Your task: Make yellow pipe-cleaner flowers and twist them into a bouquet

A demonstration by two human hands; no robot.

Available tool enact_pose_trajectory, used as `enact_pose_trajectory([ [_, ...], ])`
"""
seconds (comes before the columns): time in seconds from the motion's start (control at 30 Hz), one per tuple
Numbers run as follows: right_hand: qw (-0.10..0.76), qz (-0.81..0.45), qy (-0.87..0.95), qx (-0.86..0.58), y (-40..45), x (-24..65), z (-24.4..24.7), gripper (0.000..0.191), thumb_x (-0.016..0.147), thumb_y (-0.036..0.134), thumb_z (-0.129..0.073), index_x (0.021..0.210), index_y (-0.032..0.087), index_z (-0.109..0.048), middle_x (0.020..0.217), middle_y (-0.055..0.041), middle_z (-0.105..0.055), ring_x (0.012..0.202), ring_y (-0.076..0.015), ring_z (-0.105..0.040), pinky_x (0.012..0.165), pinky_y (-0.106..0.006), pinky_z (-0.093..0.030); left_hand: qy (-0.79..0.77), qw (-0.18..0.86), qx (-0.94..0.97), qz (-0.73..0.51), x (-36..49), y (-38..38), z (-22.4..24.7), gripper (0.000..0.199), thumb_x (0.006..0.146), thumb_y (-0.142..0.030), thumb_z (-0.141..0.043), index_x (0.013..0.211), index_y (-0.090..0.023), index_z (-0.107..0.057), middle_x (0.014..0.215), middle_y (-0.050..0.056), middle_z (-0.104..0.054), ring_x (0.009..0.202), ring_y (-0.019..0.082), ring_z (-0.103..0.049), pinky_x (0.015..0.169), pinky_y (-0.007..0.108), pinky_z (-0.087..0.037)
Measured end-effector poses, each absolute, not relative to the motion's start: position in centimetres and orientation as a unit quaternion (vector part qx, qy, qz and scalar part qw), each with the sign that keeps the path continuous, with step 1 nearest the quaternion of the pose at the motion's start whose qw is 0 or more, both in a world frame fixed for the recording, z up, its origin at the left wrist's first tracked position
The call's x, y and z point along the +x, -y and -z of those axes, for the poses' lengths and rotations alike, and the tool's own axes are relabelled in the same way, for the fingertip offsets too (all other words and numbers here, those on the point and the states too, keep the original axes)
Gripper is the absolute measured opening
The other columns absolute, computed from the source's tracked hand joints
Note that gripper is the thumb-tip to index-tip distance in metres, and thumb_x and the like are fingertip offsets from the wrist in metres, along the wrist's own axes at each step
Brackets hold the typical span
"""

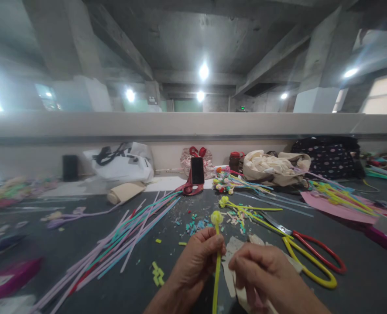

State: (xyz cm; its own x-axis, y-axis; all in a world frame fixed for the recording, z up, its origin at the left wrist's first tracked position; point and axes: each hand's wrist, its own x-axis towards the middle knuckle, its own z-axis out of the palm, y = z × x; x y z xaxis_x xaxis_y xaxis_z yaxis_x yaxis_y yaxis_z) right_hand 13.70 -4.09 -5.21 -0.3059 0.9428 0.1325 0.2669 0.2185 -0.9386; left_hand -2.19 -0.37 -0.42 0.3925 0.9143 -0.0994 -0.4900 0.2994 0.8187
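Observation:
My left hand (201, 257) pinches a yellow-green stem (217, 279) just below its round yellow flower head (217, 218); the stem stands upright. To its right, my right hand (261, 270) has its fingers curled together beside the stem, over some torn cream paper (230, 266); whatever those fingers hold is hidden. Behind the hands lies another yellow flower (224, 201) on its stem. Scissors (320, 253) with red and yellow handles rest right of my right hand.
Long purple, teal and red strips (114, 244) lie at left. Small cut pieces (200, 225) are scattered mid-table. A phone (197, 171), a flower bunch (224, 181), a white bag (123, 163) and a cream cloth bag (272, 168) stand at the back. Pink paper (337, 211) lies right.

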Motion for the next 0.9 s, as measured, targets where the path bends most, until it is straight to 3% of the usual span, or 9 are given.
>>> enact_pose_trajectory([
  [0.03,0.408,-0.460,0.624,-0.482,3.8,13.4,3.0,0.032,0.085,0.040,-0.041,0.076,0.016,-0.059,0.054,0.0029,-0.055,0.034,-0.0048,-0.046,0.031,-0.015,-0.029,-0.296,0.747,0.371,-0.466,-2.2,0.3,0.5,0.021,0.062,-0.025,-0.069,0.058,-0.013,-0.052,0.048,-0.003,-0.053,0.038,0.002,-0.039,0.039,0.012,-0.024],
  [0.1,0.431,-0.502,0.578,-0.477,3.7,12.5,0.0,0.031,0.080,0.042,-0.048,0.069,0.014,-0.057,0.061,0.0010,-0.058,0.031,-0.0028,-0.043,0.028,-0.015,-0.026,-0.298,0.745,0.380,-0.459,-2.3,0.4,0.5,0.022,0.061,-0.027,-0.069,0.059,-0.014,-0.052,0.048,-0.004,-0.051,0.039,0.003,-0.039,0.040,0.014,-0.023],
  [0.17,0.436,-0.513,0.575,-0.464,4.0,11.7,-1.1,0.024,0.079,0.038,-0.051,0.077,0.015,-0.058,0.066,0.0011,-0.058,0.037,-0.0032,-0.045,0.030,-0.013,-0.026,-0.300,0.747,0.380,-0.456,-2.3,0.4,0.6,0.021,0.060,-0.028,-0.070,0.064,-0.014,-0.054,0.052,-0.003,-0.053,0.043,0.005,-0.044,0.043,0.016,-0.028],
  [0.27,0.457,-0.527,0.588,-0.409,4.2,10.5,0.0,0.017,0.078,0.032,-0.053,0.084,0.017,-0.058,0.066,0.0028,-0.057,0.043,-0.0046,-0.047,0.034,-0.013,-0.032,-0.306,0.741,0.381,-0.460,-2.1,0.4,1.0,0.023,0.058,-0.027,-0.070,0.071,-0.014,-0.057,0.058,-0.001,-0.056,0.050,0.008,-0.050,0.047,0.018,-0.034],
  [0.37,0.490,-0.551,0.567,-0.367,3.9,9.8,1.8,0.014,0.077,0.030,-0.055,0.079,0.016,-0.058,0.066,0.0031,-0.056,0.046,-0.0057,-0.048,0.039,-0.015,-0.038,-0.312,0.747,0.385,-0.443,-1.9,0.3,1.4,0.025,0.057,-0.028,-0.071,0.073,-0.015,-0.057,0.054,-0.002,-0.054,0.043,0.008,-0.048,0.042,0.019,-0.032],
  [0.57,0.485,-0.673,0.463,-0.312,3.3,9.8,2.8,0.025,0.072,0.038,-0.062,0.071,0.013,-0.056,0.051,0.0050,-0.054,0.030,-0.0007,-0.041,0.032,-0.012,-0.027,-0.282,0.756,0.380,-0.452,-1.5,0.9,0.9,0.021,0.061,-0.028,-0.068,0.072,-0.013,-0.057,0.053,-0.002,-0.052,0.038,0.006,-0.043,0.037,0.017,-0.031],
  [0.77,0.476,-0.746,0.375,-0.276,3.2,10.0,2.4,0.024,0.068,0.033,-0.068,0.068,0.013,-0.055,0.048,0.0033,-0.058,0.031,-0.0023,-0.046,0.034,-0.011,-0.031,-0.277,0.757,0.383,-0.450,-1.8,0.8,0.5,0.015,0.063,-0.022,-0.067,0.069,-0.010,-0.061,0.057,0.000,-0.054,0.046,0.005,-0.047,0.046,0.016,-0.036],
  [0.9,0.462,-0.760,0.359,-0.283,3.4,10.0,1.9,0.023,0.069,0.032,-0.068,0.069,0.012,-0.055,0.045,0.0035,-0.058,0.032,-0.0026,-0.047,0.034,-0.010,-0.032,-0.279,0.756,0.381,-0.454,-1.9,0.8,0.4,0.016,0.060,-0.023,-0.069,0.063,-0.011,-0.060,0.054,-0.001,-0.054,0.043,0.005,-0.045,0.044,0.016,-0.034],
])
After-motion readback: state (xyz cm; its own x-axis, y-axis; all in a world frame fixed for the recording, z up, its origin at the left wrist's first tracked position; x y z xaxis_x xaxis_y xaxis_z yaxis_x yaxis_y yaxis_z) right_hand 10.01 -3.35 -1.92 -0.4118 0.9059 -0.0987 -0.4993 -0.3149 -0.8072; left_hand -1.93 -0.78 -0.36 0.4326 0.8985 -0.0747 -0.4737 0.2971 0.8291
